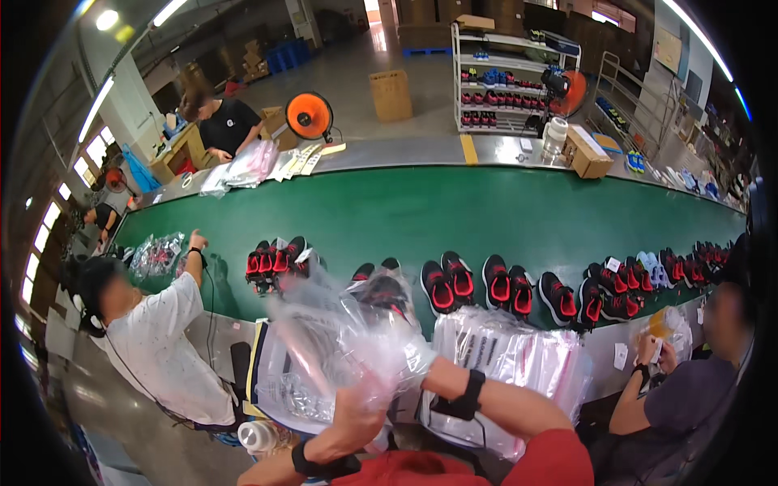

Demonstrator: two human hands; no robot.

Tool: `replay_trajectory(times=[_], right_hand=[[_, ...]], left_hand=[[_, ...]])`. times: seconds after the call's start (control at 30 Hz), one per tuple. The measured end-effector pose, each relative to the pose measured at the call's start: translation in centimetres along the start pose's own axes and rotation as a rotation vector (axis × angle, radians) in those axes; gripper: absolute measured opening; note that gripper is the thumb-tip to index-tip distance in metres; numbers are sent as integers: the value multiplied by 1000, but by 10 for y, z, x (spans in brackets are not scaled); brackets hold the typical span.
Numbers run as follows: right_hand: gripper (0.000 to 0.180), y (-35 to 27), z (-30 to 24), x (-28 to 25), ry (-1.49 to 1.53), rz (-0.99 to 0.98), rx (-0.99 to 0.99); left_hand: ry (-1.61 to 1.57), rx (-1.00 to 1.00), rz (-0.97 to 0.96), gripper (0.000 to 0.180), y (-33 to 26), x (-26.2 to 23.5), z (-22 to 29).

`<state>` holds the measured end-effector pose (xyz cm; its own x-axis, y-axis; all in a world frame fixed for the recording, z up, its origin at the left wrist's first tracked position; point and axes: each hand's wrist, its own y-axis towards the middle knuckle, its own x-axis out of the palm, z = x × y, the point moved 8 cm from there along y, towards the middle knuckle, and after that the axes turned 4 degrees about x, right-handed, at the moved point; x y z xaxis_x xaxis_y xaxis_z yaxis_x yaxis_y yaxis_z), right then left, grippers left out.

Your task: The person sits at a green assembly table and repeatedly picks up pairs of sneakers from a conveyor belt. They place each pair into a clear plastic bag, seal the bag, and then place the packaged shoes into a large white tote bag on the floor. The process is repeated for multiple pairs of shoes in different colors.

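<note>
Left hand [356,413] grips a clear plastic bag [340,340] at lower centre; right hand hidden inside bag, grip unclear; black-red shoes [454,283] on green belt [454,219] above.

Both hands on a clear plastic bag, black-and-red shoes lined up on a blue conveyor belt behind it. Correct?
Not quite: the conveyor belt is green, not blue, as the head view shows. The rest holds: the left hand and right hand are on the clear plastic bag, and black-and-red shoes are lined up on the belt behind it.

Bright overhead tubes, fisheye-warped, motion-blurred foreground.
</note>
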<state>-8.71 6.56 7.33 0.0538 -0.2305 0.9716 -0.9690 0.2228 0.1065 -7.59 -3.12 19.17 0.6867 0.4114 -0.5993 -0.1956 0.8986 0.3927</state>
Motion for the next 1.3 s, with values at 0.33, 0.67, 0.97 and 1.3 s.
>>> replay_trajectory(times=[0.33,0.67,0.97,1.3], right_hand=[[35,23,13,110,3521,401,1380],[39,134,-31,79,3250,-596,836],[40,332,78,55,3630,-248,164],[39,179,68,70,4556,-427,-912]], left_hand=[[-3,129,-602,24,63,0,12],[38,205,-133,13,7,-73,-82],[-422,-552,676,16,4,-240,-244],[-958,-749,593,27,10,-169,-226]])
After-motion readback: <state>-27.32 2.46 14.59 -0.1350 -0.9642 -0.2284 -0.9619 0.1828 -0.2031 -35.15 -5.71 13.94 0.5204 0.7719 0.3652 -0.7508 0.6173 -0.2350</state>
